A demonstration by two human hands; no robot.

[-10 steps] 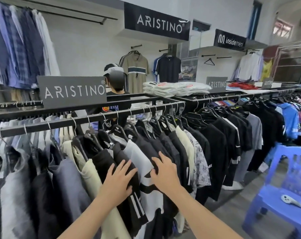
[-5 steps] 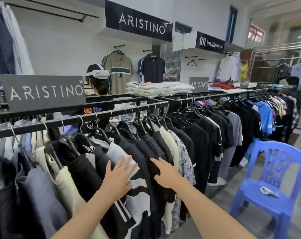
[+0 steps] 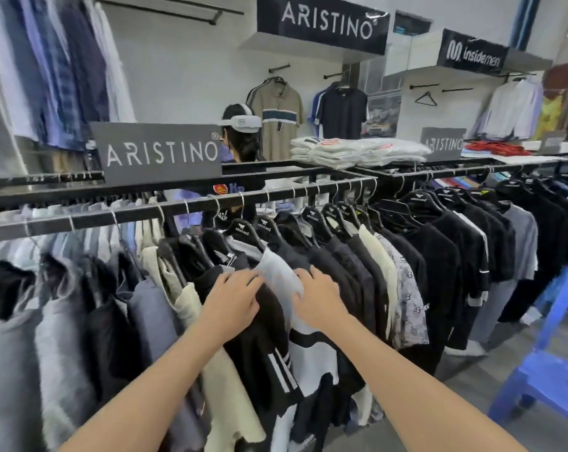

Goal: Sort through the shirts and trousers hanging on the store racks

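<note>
Under white walls (image 3: 184, 76), the left hand (image 3: 230, 301) and right hand (image 3: 318, 298) lie wide and flat on shirts (image 3: 439, 256) hanging from the black rack (image 3: 113, 220), near a blue chair (image 3: 536, 376).

Black metal rack rail (image 3: 90, 220) crowded with shirts (image 3: 439, 256) on black hangers (image 3: 243, 228)

Above my left hand (image 3: 233, 298) I note a matt black metal rail (image 3: 184, 212) carrying smooth black plastic hangers (image 3: 243, 229). The shirts (image 3: 439, 256) are matt cloth. Right of my right hand (image 3: 318, 298): a smooth blue plastic chair (image 3: 543, 376).
</note>
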